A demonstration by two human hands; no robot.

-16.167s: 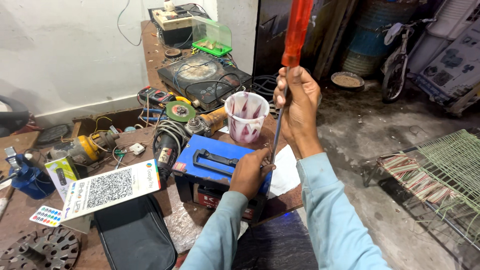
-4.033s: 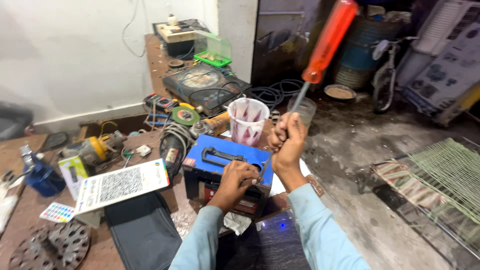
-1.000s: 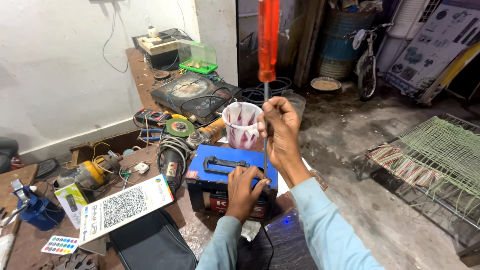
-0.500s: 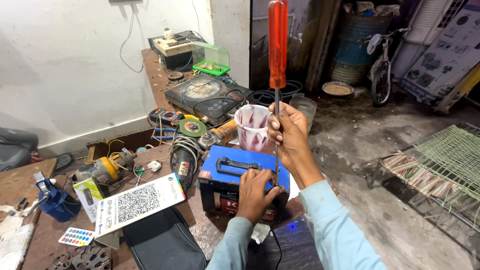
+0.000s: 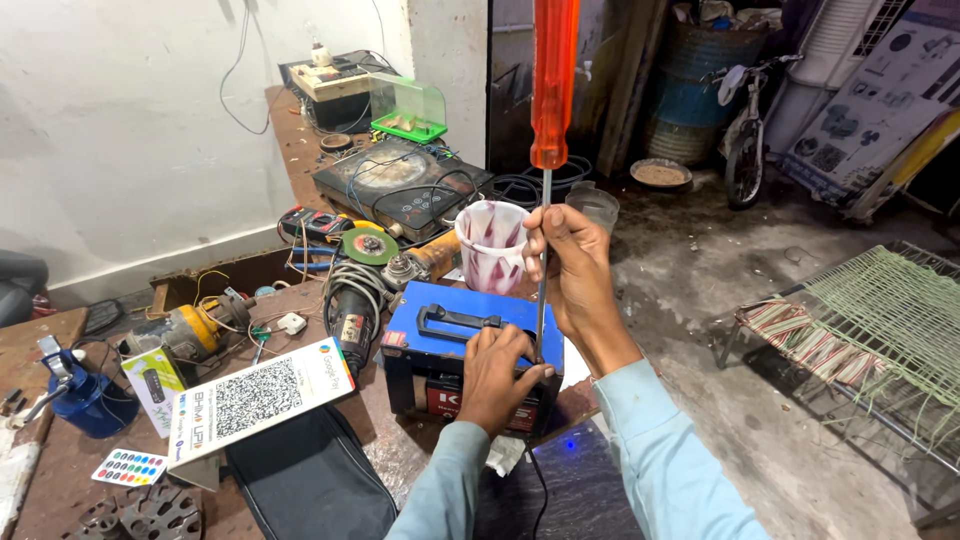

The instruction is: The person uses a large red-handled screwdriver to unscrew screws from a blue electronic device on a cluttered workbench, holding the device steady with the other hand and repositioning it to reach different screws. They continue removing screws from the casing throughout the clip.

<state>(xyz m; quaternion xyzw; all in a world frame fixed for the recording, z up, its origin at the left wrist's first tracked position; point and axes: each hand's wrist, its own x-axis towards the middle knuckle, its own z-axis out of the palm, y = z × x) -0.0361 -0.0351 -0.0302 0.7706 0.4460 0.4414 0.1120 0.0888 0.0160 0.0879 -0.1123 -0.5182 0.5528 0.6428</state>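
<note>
A blue box-shaped machine (image 5: 455, 335) with a black carry handle stands on the brown workbench. My left hand (image 5: 497, 375) lies on its near top edge and steadies it. My right hand (image 5: 568, 268) grips the thin metal shaft of a long screwdriver (image 5: 553, 80) with a clear orange handle. The screwdriver stands upright, its tip down at the box's near right corner, right by my left fingers.
A white and red patterned cup (image 5: 493, 243) stands just behind the box. An angle grinder (image 5: 385, 262), an induction cooker (image 5: 400, 180), a white code placard (image 5: 258, 395), a black pouch (image 5: 305, 475), a blue can (image 5: 88, 400) and loose cables crowd the bench. A woven cot (image 5: 880, 320) is at right.
The screwdriver has stayed upright in my right hand with only slight shifts. My left hand remains on the blue box. The view has moved a little.
</note>
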